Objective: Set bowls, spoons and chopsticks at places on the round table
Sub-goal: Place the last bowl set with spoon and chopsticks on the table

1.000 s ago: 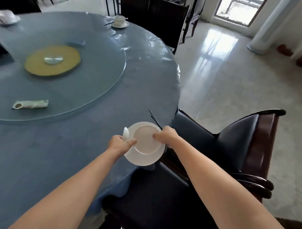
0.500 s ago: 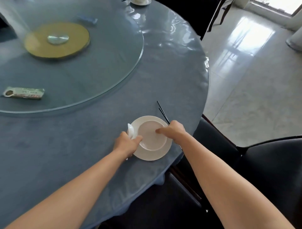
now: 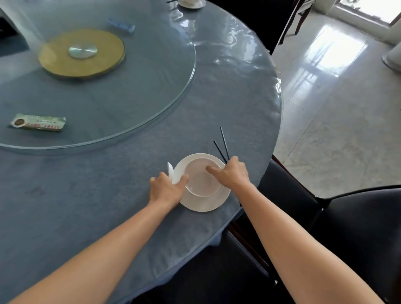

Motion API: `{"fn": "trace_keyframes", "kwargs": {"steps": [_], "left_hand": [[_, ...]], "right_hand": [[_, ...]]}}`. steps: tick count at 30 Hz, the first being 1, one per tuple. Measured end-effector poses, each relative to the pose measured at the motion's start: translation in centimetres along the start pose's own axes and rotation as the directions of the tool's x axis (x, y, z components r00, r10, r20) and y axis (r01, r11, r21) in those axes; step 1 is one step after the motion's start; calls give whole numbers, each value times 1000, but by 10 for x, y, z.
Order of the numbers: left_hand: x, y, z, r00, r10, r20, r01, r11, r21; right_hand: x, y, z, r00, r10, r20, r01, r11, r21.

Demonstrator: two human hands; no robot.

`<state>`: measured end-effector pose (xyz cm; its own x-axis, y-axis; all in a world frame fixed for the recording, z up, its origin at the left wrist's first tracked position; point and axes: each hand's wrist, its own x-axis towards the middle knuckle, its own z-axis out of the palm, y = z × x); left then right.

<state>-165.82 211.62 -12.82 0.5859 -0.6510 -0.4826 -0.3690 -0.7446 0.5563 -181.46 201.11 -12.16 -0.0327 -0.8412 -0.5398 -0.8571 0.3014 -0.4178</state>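
Note:
A white plate (image 3: 202, 202) with a shallow white bowl (image 3: 200, 182) on it rests on the blue round table (image 3: 108, 195), near its front right edge. My left hand (image 3: 166, 188) grips the plate's left rim and holds a white spoon (image 3: 170, 170) against it. My right hand (image 3: 232, 173) holds two dark chopsticks (image 3: 222, 144), whose tips point away over the cloth, while its fingers press on the bowl's right rim.
A glass turntable (image 3: 130, 97) with a yellow hub (image 3: 82, 52) fills the table's middle; a packet (image 3: 38, 122) and a blue packet (image 3: 121, 26) lie on it. Another place setting (image 3: 191, 2) sits at the far edge. Dark chairs (image 3: 358, 227) stand right and below.
The plate with bowl has moved from beyond the table's edge onto the cloth, further in. Both hands kept their hold and went with it.

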Motion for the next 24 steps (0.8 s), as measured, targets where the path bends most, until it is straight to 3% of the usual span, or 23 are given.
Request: {"fn": "trace_keyframes", "kwargs": {"steps": [3, 5, 7, 9, 11, 14, 17, 19, 24], "left_hand": [[-7, 6, -15, 991, 31, -127, -54, 982, -182], [-11, 15, -20, 986, 17, -166, -70, 946, -317], [-19, 29, -23, 997, 6, -83, -46, 873, -485], [-27, 42, -23, 999, -11, 52, 44, 711, -702], [-34, 52, -22, 976, -40, 213, 207, 462, -862], [-41, 60, -19, 925, -50, 378, 381, 71, -922], [-46, 60, -15, 905, 9, 425, 423, -129, -897], [-49, 59, -13, 914, 49, 402, 405, -125, -906], [-49, 56, -17, 903, 49, 426, 417, 137, -899]], "right_hand": [[-16, -4, -22, 991, -30, -129, 39, 997, 68], [-29, -12, -35, 976, -116, -183, 156, 962, 223], [-47, -21, -43, 976, -203, -81, 218, 889, 403], [-68, -29, -43, 958, -269, 103, 177, 833, 524], [-86, -30, -38, 925, -318, 207, 166, 830, 532], [-98, -23, -33, 914, -360, 185, 225, 832, 507], [-97, -12, -36, 934, -345, 89, 280, 865, 417], [-94, -5, -36, 929, -357, 95, 297, 876, 381], [-82, 0, -51, 921, -312, 231, 89, 749, 656]]}}
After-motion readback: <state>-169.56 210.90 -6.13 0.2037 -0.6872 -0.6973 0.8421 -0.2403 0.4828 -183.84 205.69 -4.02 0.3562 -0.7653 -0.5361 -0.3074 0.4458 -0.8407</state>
